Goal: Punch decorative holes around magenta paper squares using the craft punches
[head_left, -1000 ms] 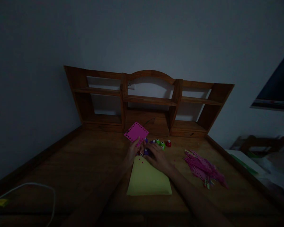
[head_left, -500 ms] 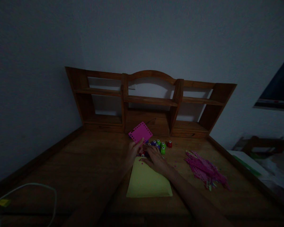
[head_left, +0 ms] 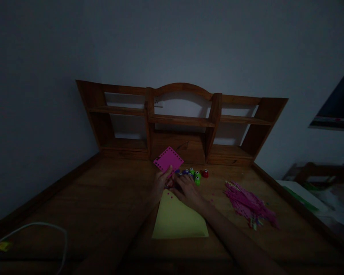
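A pink square card point(head_left: 168, 159), with small holes punched along its edges, is tilted up in my left hand point(head_left: 161, 184), thumb pressed on its near corner. My right hand point(head_left: 189, 191) curls over that corner, around a small red paper punch point(head_left: 169, 186) mostly covered by my fingers. Beneath both hands lies a yellow sheet of paper point(head_left: 179, 221) with a few tiny pink cut-outs on it. Just beyond my right fingers stand several green and purple punches point(head_left: 197, 175), and a red punch point(head_left: 205, 173) sits apart to their right.
On the right of the wooden desk point(head_left: 114, 194) is a heap of pink paper strips point(head_left: 246, 200). A wooden shelf unit point(head_left: 182, 121) stands along the back. A white cable point(head_left: 43, 224) loops at the front left, near a yellow object point(head_left: 1, 246).
The pink card has shifted slightly left in my left hand. My right hand has closed in over the red punch, whose top is now covered. Another pink cut-out shows on the yellow sheet.
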{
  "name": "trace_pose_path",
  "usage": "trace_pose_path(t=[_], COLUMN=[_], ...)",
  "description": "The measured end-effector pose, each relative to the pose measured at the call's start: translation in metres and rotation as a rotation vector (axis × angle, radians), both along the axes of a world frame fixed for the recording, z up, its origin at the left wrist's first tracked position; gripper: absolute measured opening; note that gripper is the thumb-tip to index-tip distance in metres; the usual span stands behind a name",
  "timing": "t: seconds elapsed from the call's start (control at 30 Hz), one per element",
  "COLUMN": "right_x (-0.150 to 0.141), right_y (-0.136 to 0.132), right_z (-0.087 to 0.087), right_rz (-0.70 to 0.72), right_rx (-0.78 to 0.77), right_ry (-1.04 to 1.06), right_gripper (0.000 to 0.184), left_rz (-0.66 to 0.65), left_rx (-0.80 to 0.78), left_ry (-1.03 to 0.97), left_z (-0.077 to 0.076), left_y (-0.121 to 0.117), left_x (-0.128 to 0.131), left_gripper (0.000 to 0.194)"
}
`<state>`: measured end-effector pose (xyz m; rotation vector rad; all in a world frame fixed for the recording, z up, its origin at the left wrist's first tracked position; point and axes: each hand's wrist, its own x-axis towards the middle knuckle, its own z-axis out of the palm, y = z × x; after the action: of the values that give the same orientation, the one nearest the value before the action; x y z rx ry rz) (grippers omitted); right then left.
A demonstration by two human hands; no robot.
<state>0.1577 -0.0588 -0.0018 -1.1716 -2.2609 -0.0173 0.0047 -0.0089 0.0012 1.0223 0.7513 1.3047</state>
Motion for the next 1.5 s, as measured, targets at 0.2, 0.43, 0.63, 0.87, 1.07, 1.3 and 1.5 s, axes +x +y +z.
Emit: trace_pose_path(t=[0.2,0.43,0.63,0.87,1.07,1.3,1.5], right_x=[0.000,-0.003,-0.004,0.000,0.015,0.024,0.032], right_y=[-0.003,-0.006,-0.005,0.003,0.011,0.021,0.028], right_z=[0.001,0.000,-0.005,-0.010,-0.001,-0.004,-0.010], right_rz=[0.016,0.100,0.095,0.068,0.069,0.163,0.234], right_rx=[-0.003,-0.017,-0.016,0.015,-0.115,-0.463,-0.631], right_ry=[-0.087,-0.102,-0.067,0.136,0.555,1.301,1.588], right_gripper=[0.045,0.036,0.031,0.026,0.030,0.065,0.049], left_rz=[0.090,-0.054,-0.183,-0.145,0.186,0.208,0.046], left_rx=[0.006,-0.051,-0.088,-0.129,-0.146,-0.117,-0.069], left_ry=[0.054,-0.104,-0.249,-0.196,-0.255,-0.222,-0.174], left_z=[-0.001,0.007,0.011,0.008,0.013,0.001,-0.012], left_y=[0.001,-0.004,-0.010,-0.005,0.004,0.011,0.009], left_x=[-0.003,-0.003,-0.007,-0.007,-0.012,-0.016,-0.010], left_gripper=[0.048,0.043,0.031,0.036,0.037,0.028,0.024])
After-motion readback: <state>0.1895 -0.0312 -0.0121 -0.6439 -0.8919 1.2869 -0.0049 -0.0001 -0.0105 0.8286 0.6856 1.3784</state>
